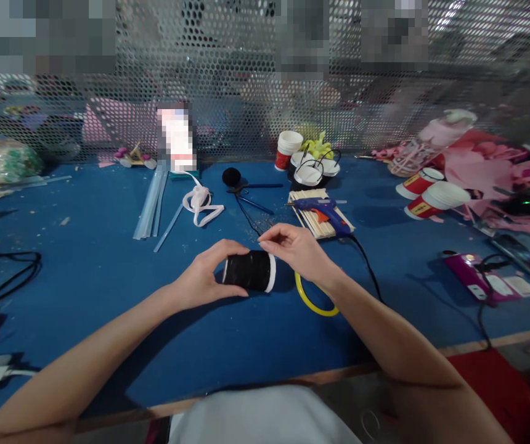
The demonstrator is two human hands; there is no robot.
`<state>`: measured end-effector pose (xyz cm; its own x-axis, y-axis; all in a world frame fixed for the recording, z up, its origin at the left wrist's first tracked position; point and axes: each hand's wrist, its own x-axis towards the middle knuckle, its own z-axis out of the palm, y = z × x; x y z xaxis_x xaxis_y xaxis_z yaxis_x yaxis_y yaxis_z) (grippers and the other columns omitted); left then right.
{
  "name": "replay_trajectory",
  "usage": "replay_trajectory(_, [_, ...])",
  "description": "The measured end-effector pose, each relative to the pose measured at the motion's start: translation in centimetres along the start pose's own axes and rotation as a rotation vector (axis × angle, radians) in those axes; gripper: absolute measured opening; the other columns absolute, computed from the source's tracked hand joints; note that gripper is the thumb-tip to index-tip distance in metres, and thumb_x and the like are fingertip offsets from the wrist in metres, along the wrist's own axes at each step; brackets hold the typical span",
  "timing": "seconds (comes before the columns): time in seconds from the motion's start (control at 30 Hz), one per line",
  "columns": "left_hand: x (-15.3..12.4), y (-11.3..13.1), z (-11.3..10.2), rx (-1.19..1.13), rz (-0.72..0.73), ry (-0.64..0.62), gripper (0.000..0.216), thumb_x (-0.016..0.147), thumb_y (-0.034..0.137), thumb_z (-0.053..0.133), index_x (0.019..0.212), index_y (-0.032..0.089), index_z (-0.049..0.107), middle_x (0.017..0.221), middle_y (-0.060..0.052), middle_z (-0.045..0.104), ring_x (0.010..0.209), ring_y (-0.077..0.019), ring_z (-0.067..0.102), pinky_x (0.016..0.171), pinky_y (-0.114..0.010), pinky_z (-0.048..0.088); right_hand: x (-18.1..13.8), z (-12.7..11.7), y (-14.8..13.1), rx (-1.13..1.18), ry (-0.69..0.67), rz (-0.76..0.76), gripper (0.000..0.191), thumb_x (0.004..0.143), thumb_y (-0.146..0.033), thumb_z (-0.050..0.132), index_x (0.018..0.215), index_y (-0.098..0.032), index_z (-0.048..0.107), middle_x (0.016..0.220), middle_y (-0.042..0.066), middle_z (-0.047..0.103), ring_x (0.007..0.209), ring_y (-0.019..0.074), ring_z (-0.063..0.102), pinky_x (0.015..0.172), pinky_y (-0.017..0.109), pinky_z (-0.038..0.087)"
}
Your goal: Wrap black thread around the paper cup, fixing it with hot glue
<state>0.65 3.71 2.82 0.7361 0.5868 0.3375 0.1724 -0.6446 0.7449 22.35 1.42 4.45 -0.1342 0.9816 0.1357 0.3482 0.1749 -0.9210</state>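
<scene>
My left hand [207, 277] is wrapped round the side of a paper cup [251, 271] lying sideways, its wall covered in black and its white rim facing right. Just above that rim, the thumb and forefinger of my right hand [293, 246] are pinched together on a thin black cord [246, 214]. The cord runs back across the table to a small black ball [231, 177]. Blue-handled pliers [256, 202] lie beside the ball. Partly hidden under my right forearm is a yellow ring [309, 303].
A blue glue gun [325, 209] rests on wooden sticks [309, 225], its cable trailing right. Clear glue sticks [151, 206] and white ribbon [199, 198] lie left. Several paper cups [288, 145] stand at the back. A perforated metal screen [228, 92] closes off the far edge.
</scene>
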Motion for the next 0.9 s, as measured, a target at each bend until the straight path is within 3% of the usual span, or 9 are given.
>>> replay_trajectory(0.27, [0.0,-0.3,0.4,-0.071,0.074,0.037,0.058,0.065,0.032,0.074,0.115,0.020,0.048,0.113,-0.012,0.053,0.109,-0.0242,0.050,0.093,-0.041,0.042,0.0,-0.1,-0.1,-0.004,0.011,0.002,0.015,0.075,-0.032,0.060,0.082,-0.019,0.063,0.077,0.002,0.063,0.071,0.0129,0.057,0.066,0.029,0.047])
replay_trajectory(0.5, [-0.1,-0.5,0.6,-0.117,0.055,0.082,0.058,0.064,0.032,0.075,0.114,0.020,0.049,0.113,-0.013,0.053,0.109,-0.0257,0.050,0.093,-0.043,0.041,0.1,-0.2,0.0,0.017,0.026,0.010,0.017,0.075,-0.033,0.060,0.083,-0.018,0.063,0.078,0.002,0.064,0.072,0.0128,0.057,0.069,0.029,0.047])
replay_trajectory(0.7, [-0.1,-0.8,1.0,-0.223,-0.018,0.103,0.059,0.061,0.030,0.077,0.112,0.020,0.048,0.111,-0.011,0.052,0.106,-0.0237,0.050,0.093,-0.041,0.040,0.4,-0.1,0.5,0.073,0.021,0.064,0.019,0.072,-0.034,0.062,0.083,-0.018,0.062,0.078,0.003,0.063,0.072,0.0132,0.057,0.070,0.031,0.046])
replay_trajectory(0.9, [-0.1,0.2,1.1,-0.447,-0.234,0.098,0.059,0.060,0.030,0.077,0.110,0.018,0.047,0.102,-0.007,0.055,0.091,-0.0186,0.054,0.081,-0.033,0.045,0.5,0.0,0.7,0.121,0.036,0.100,0.018,0.072,-0.032,0.063,0.082,-0.018,0.062,0.077,0.001,0.062,0.072,0.0114,0.056,0.071,0.029,0.045])
